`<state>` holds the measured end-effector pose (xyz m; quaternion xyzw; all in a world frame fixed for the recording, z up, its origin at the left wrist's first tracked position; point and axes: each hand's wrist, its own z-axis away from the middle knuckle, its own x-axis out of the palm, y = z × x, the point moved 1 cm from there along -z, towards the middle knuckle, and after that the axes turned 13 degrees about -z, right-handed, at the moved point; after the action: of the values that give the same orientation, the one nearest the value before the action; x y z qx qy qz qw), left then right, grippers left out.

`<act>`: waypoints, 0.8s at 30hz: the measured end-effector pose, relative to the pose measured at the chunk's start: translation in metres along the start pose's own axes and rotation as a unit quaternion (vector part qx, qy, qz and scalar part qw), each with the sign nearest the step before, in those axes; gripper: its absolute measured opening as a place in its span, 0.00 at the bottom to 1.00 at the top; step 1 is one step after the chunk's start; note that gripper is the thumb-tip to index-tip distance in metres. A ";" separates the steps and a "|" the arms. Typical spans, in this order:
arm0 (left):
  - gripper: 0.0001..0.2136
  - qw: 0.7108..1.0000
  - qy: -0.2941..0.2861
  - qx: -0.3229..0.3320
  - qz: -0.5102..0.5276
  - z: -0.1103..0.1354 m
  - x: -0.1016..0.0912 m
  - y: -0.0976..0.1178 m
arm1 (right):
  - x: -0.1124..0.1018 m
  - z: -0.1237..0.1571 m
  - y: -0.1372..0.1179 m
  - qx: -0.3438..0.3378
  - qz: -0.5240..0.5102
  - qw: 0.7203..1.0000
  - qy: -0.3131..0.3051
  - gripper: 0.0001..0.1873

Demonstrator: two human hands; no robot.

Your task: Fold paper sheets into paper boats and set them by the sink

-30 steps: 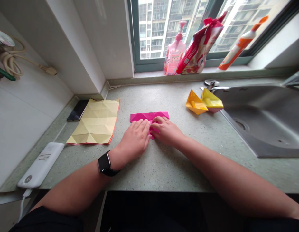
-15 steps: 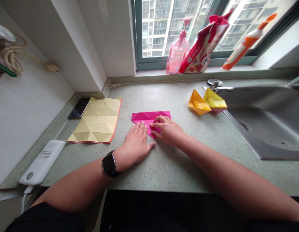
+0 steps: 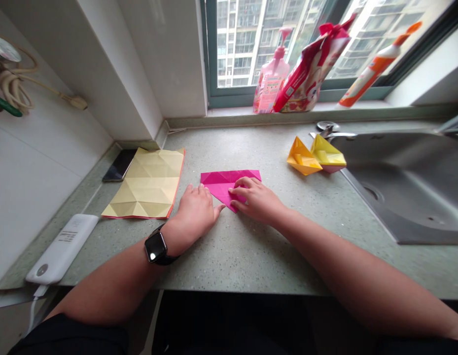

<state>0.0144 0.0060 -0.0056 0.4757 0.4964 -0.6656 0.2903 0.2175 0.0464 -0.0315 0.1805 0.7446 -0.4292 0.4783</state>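
Observation:
A folded sheet of pink origami paper (image 3: 218, 185) lies on the counter in the middle of the head view. Its top is a straight band, and below that it narrows to a point toward me. My right hand (image 3: 259, 198) rests on its right part, fingers curled and thumb close to them at the paper, partly covering it. Just off the paper's left side, my left hand (image 3: 194, 211) hovers or rests low over the counter, holding nothing. Its thumb sticks out toward the paper's lower tip, and its fingers are slightly bent.
Creased cream paper sheets (image 3: 147, 182) lie at left beside a phone (image 3: 120, 165) and a white power bank (image 3: 62, 248). Two folded paper boats, orange (image 3: 303, 158) and yellow (image 3: 328, 152), stand near the sink (image 3: 409, 182). A pump bottle (image 3: 271, 79) stands on the sill.
My left hand has slid left off the pink paper, uncovering its left slanted edge. My right hand stays on the paper in nearly the same place.

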 end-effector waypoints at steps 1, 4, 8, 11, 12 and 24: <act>0.31 1.000 -0.001 -0.010 -0.010 -0.002 0.001 -0.003 | 0.000 0.000 0.000 -0.002 0.001 1.000 0.000 0.08; 0.29 0.998 -0.017 -0.050 -0.037 -0.006 0.004 -0.018 | 0.000 0.000 0.001 -0.005 0.002 1.000 0.001 0.09; 0.26 0.992 -0.054 -0.105 -0.033 -0.010 0.006 -0.042 | 0.000 -0.001 0.002 -0.004 0.003 1.000 -0.005 0.09; 0.26 0.996 0.025 -0.087 -0.006 -0.012 0.005 -0.042 | 0.000 -0.001 0.002 -0.007 0.004 1.000 -0.005 0.09; 0.27 0.997 0.057 -0.051 0.015 -0.012 0.005 -0.037 | -0.001 -0.001 0.002 -0.010 0.004 1.000 -0.003 0.09; 0.37 0.971 0.011 0.185 0.151 -0.024 0.039 -0.003 | -0.002 0.000 0.003 -0.026 0.003 1.000 -0.002 0.11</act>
<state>0.0051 0.0327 -0.0419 0.5978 0.2906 -0.6891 0.2887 0.2204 0.0487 -0.0318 0.1696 0.7541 -0.4083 0.4856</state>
